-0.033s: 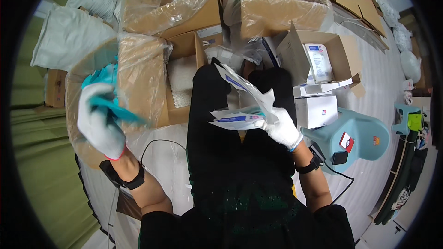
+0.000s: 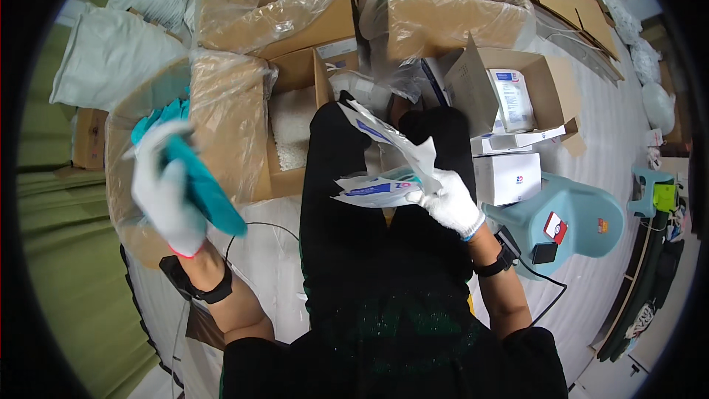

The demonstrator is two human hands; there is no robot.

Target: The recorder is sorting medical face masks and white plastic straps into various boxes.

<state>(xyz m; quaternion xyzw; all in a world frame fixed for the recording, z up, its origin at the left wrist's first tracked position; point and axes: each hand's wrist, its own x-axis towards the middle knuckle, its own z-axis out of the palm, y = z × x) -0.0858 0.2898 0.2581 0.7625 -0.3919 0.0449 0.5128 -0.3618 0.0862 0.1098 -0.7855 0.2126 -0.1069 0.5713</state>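
Observation:
My left hand (image 2: 166, 196), in a white knit glove, grips a flat teal piece (image 2: 201, 188) that looks like folded cloth. The piece slants down toward my lap, slightly blurred by motion. Beneath and beyond that hand, more teal pieces (image 2: 164, 118) lie in a plastic-lined carton (image 2: 125, 214). Over my thighs my gloved right hand (image 2: 447, 203) is closed on white-and-blue plastic pouches (image 2: 377, 187), whose film spreads apart in a V toward the left. A bit of teal shows between the layers near my fingers. Whether it is one opened pouch or two, I cannot tell.
An open carton (image 2: 473, 92) holding a white printed packet (image 2: 512, 100) stands at the right, by white boxes (image 2: 509, 177). A light-blue plastic chair (image 2: 591, 210) carries small items. Plastic-lined cartons (image 2: 458, 26) stand ahead. A black cable (image 2: 561, 292) trails from my right wrist.
My left hand has shifted slightly downward and right. The teal piece in it has swung to hang lower, showing more of its length. My right hand and the pouches barely differ.

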